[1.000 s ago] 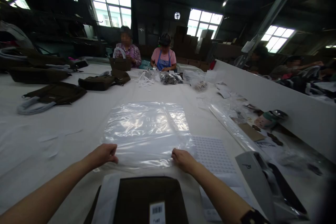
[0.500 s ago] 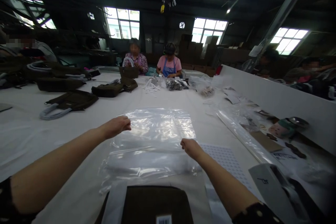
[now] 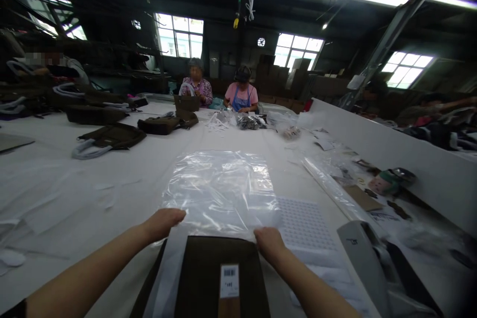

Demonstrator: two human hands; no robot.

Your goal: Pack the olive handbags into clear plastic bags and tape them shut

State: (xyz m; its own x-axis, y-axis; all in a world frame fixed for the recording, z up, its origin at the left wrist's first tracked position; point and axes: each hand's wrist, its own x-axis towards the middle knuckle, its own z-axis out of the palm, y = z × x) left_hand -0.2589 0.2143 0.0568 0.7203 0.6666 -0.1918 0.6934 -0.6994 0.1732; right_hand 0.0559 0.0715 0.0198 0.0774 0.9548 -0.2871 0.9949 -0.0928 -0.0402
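Head view looks down at two bare arms that reach out over a big white table (image 3: pixel 74 194). Both arms stretch forward and a little inward. The left hand (image 3: pixel 164 222) lies knuckles up with its fingers curled down on the near left corner of a clear plastic bag (image 3: pixel 221 189). The right hand (image 3: pixel 269 243) is curled the same way and pinches the near right edge of that bag. I cannot tell how tight either grip is.

The clear plastic bag lies flat in the middle of the table, just past the hands. Close to the person lies a dark brown bag (image 3: pixel 212 273) with thin white wrap along its left side. Its far edge touches the near edge of the clear bag, right between the two hands.

To the right lies a white sheet with rows of small dots (image 3: pixel 305 218), then a grey tool (image 3: pixel 367 258). A long roll of clear plastic (image 3: pixel 328 184) lies further right. Nothing blocks the hands.

Far off, more dark bags with pale handles (image 3: pixel 108 138) sit on the left. Two people (image 3: pixel 219 92) sit at the far end of the table.

The dark brown bag has a white barcode label (image 3: pixel 229 280). The print under the bars is too small to read.
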